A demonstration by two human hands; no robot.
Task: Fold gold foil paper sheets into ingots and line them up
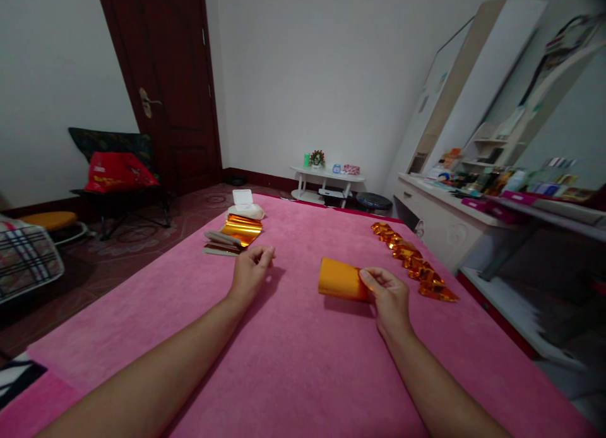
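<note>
My right hand (388, 294) pinches the right edge of a folded orange paper (339, 279) that rests on the pink bed cover (293, 349). My left hand (250, 269) lies on the cover to the left, fingers loosely curled, and I see nothing in it. Beyond the left hand sits a stack of gold foil sheets (241, 228). A row of several folded gold foil pieces (413, 260) runs along the right side of the cover, just past my right hand.
A white tissue pack (246, 206) lies behind the foil stack. A white dresser (440, 220) with cosmetics stands to the right, a dark chair with a red bag (118, 171) to the left, a low white table (326, 179) by the far wall, and a dark door (165, 78) beyond.
</note>
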